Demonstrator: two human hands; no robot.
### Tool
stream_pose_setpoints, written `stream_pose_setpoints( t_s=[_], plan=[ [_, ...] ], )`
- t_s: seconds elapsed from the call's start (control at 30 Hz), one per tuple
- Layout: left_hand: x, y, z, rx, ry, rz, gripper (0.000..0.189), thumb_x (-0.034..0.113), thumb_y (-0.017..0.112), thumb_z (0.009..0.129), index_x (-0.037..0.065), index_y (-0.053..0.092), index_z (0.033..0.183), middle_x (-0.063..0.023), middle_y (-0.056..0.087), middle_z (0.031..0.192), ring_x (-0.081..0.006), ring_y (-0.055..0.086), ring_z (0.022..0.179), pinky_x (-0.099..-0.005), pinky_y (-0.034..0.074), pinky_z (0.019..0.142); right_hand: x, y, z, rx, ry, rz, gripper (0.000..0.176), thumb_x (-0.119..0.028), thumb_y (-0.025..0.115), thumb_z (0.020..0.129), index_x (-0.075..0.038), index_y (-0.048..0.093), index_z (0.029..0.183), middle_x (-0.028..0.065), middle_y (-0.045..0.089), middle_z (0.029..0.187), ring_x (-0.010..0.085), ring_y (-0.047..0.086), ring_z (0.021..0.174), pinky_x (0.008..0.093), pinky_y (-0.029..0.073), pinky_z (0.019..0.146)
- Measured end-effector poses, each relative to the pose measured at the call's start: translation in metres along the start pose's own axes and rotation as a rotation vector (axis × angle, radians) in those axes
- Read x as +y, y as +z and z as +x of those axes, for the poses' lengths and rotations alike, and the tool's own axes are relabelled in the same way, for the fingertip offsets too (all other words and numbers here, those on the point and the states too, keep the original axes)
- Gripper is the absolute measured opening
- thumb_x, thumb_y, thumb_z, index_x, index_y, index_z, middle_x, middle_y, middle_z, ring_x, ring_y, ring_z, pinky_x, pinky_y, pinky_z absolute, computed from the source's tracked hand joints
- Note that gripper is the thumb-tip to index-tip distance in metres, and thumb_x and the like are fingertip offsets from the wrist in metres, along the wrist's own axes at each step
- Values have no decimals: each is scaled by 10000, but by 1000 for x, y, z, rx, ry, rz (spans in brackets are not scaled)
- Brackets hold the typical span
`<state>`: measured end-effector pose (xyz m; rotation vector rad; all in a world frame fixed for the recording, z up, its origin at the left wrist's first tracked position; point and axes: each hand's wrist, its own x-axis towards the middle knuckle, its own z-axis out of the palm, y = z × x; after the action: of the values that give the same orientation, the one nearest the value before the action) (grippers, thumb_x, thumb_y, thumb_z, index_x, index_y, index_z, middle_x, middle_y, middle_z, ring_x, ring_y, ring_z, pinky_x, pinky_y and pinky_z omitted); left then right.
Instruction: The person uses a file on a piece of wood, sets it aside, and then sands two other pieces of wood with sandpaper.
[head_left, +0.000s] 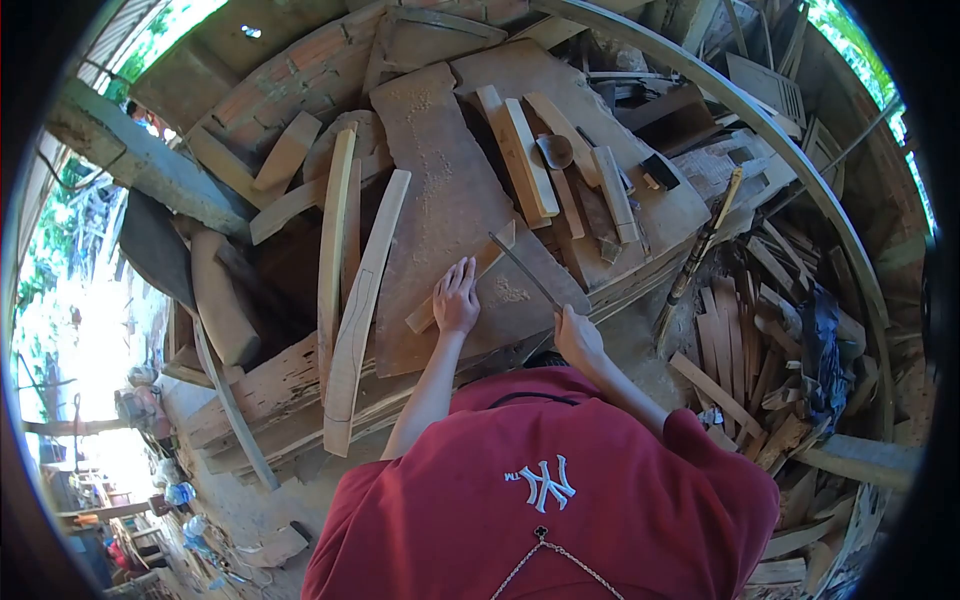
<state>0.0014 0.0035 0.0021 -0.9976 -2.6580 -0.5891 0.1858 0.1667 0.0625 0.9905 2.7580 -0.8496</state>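
Note:
My left hand (456,296) lies flat, fingers stretched out, over a short wooden piece (421,317) on the brown work board (410,225). The piece slants up and right from under my palm. My right hand (578,335) is closed round the near end of a long, narrow metal blade (525,268); its handle is hidden in my fist. The blade's far end overlaps the upper end of the wooden piece. Wood shavings (512,290) lie just right of the piece. Left of my left hand rests a long, curved wooden piece (365,310) with pencil lines on it.
Beyond my hands lie several wooden strips (525,160), a round-headed wooden piece (555,152) and a small dark block (658,172). A thin stick (700,260) leans at the right edge of the bench. Offcuts (730,330) and black plastic (825,360) are piled at right.

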Motion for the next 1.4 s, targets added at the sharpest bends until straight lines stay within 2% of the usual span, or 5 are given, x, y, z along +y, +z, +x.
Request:
stream_pose_setpoints(
  t_s=[0.33,0.73,1.07,1.2,1.4],
  plan=[
    [-4,5,-2,-8,14,20,457,194,504,931,187,498,1388,-45,551,1347,-231,512,1235,-391,395,1015,-67,30,100,60,-132,64,262,-239,419,977,-5,534,988,274,662,861,453,653,833,534,508,738],
    [-1,1,-1,-12,-22,-28,474,163,528,913,197,500,1384,-31,548,1342,-243,509,1238,-392,407,1026,-2,-2,1,-17,-65,-16,252,-268,441,976,-26,509,1002,293,648,810,477,638,792,562,490,714],
    [-4,3,-2,16,28,-37,515,105,532,859,183,520,1367,-55,562,1320,-261,515,1234,-396,404,1029,-56,31,98,65,-193,26,268,-270,429,982,-17,515,971,279,644,788,471,636,776,554,494,687],
    [-2,1,-1,21,22,-78,540,59,524,826,176,534,1353,-64,572,1301,-280,520,1222,-402,391,1049,-50,15,87,25,-214,1,272,-274,431,984,-16,514,961,282,642,784,472,637,769,557,494,683],
    [-5,-1,3,55,203,-81,526,45,548,808,171,569,1319,-58,603,1248,-267,536,1179,-399,400,1036,-32,7,39,13,-148,-24,272,-276,425,985,-20,515,984,283,652,825,473,641,799,554,500,710]
  ],
)
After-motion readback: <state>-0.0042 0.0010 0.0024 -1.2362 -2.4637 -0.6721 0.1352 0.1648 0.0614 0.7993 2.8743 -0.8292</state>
